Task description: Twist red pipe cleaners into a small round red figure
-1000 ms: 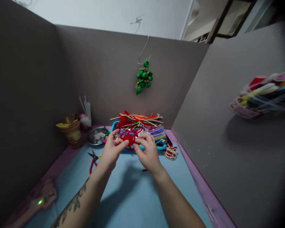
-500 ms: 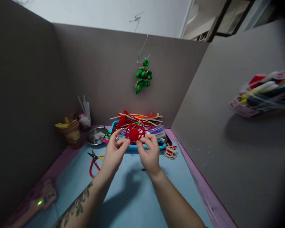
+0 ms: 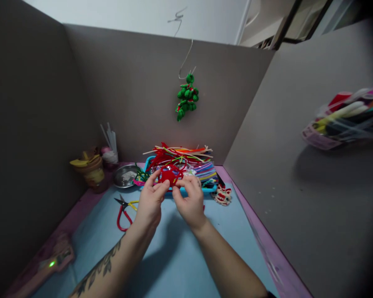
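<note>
Both of my hands hold a small red pipe-cleaner figure above the blue mat. My left hand pinches its left side with thumb and fingers. My right hand pinches its right side, fingers curled. Red loops stick out around the figure's fuzzy middle. Just behind it lies a blue tray heaped with coloured pipe cleaners.
Red-handled scissors lie on the mat to the left. A metal dish, a brown cup and a pink glue gun sit along the left. A small red-and-white figure lies right of the tray. A green ornament hangs on the back wall.
The hands have turned and worked the red figure, drawing a little closer together. The view has tipped slightly downward.
</note>
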`<act>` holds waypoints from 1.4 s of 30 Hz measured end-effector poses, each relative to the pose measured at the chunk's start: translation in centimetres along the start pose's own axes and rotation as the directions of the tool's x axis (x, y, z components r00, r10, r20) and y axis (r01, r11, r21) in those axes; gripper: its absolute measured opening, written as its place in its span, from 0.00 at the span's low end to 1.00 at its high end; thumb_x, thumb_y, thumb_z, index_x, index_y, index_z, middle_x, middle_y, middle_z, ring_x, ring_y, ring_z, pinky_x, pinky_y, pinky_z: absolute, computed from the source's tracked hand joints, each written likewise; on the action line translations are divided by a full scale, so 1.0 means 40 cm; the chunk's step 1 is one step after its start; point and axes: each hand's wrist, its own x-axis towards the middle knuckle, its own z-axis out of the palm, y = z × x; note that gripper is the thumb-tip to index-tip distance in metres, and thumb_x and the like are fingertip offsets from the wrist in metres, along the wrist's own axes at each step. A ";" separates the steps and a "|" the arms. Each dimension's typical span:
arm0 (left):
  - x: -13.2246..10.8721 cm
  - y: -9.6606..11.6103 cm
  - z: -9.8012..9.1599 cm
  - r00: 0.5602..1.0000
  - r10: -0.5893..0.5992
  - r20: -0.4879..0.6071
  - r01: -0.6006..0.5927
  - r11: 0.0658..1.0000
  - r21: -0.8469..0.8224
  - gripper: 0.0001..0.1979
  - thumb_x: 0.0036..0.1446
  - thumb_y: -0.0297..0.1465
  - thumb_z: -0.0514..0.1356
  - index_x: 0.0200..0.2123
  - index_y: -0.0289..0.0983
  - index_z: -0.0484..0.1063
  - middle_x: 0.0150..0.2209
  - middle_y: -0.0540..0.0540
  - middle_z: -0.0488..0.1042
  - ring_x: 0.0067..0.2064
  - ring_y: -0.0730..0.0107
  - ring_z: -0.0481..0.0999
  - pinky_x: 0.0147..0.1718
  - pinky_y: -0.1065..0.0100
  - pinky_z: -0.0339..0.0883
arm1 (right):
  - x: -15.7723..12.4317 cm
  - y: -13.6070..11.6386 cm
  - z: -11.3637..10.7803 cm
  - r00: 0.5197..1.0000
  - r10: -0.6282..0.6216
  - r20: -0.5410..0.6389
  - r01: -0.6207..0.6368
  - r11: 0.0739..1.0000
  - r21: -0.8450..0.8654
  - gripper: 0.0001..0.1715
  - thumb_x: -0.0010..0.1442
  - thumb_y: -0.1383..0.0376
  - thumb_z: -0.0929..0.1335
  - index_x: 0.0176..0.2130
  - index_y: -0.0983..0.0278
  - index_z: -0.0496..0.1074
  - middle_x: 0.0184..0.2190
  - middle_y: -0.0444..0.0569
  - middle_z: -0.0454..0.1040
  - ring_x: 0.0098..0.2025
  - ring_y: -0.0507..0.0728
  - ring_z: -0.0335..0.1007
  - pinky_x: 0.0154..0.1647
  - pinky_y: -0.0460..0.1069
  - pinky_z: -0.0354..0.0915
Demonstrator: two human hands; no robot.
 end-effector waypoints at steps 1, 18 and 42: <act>-0.001 -0.001 0.001 1.000 0.002 -0.003 -0.002 1.000 0.003 0.37 0.39 0.33 0.73 0.53 0.33 0.65 0.17 0.60 0.63 0.18 0.85 0.53 0.18 0.78 0.45 | 0.000 -0.001 0.000 1.000 -0.008 0.000 0.008 1.000 -0.012 0.05 0.57 0.71 0.67 0.32 0.61 0.72 0.32 0.47 0.69 0.38 0.56 0.66 0.42 0.53 0.64; -0.012 -0.005 0.010 0.997 0.078 0.004 -0.078 0.996 0.035 0.43 0.40 0.31 0.72 0.60 0.35 0.61 0.20 0.57 0.71 0.24 0.77 0.69 0.29 0.74 0.63 | 0.002 -0.017 0.002 0.997 0.076 0.013 -0.076 0.994 0.073 0.07 0.55 0.71 0.68 0.26 0.61 0.70 0.28 0.45 0.69 0.35 0.56 0.66 0.39 0.51 0.65; -0.007 0.002 0.010 0.997 0.081 -0.020 -0.077 0.988 0.137 0.48 0.39 0.34 0.72 0.62 0.34 0.56 0.20 0.58 0.69 0.23 0.76 0.69 0.28 0.73 0.61 | 0.043 0.015 -0.045 0.970 0.243 -0.030 -0.234 0.957 0.172 0.08 0.57 0.66 0.68 0.40 0.62 0.73 0.39 0.49 0.71 0.43 0.57 0.68 0.47 0.53 0.66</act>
